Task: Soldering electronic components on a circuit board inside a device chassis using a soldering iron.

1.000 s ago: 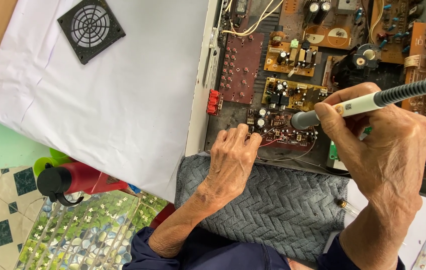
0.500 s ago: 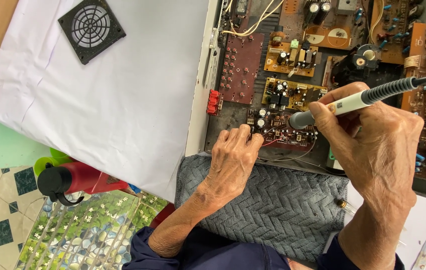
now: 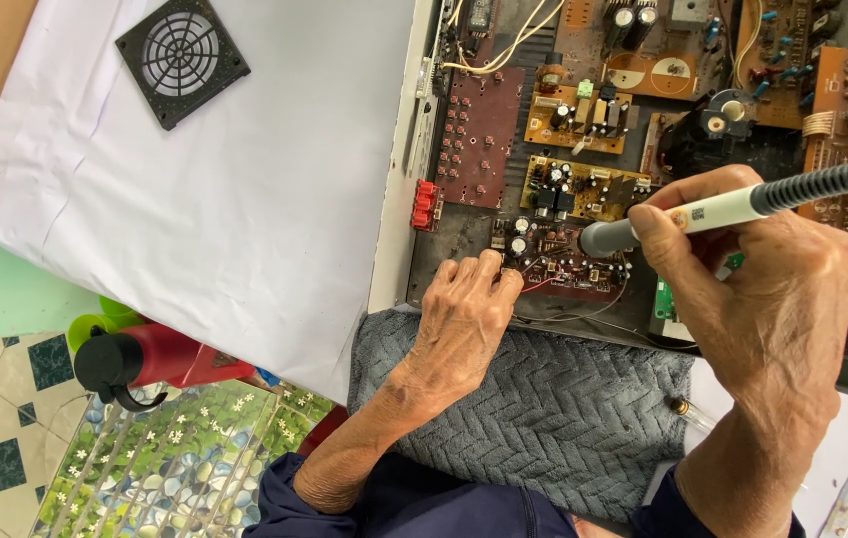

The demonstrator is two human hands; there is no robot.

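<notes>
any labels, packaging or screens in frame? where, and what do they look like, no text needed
Small sticker: on the pen-shaped tool in the right hand; pale rectangle with dark code marks.
No packages, signs or screens visible.

The soldering iron (image 3: pixel 742 204) has a white barrel with a small label, a black ribbed grip toward the right and a grey tip end; it lies nearly level, tip pointing left and slightly down over the small board (image 3: pixel 558 257). That board is brown, crowded with capacitors and thin wires, and sits near the open chassis's front edge.
</notes>
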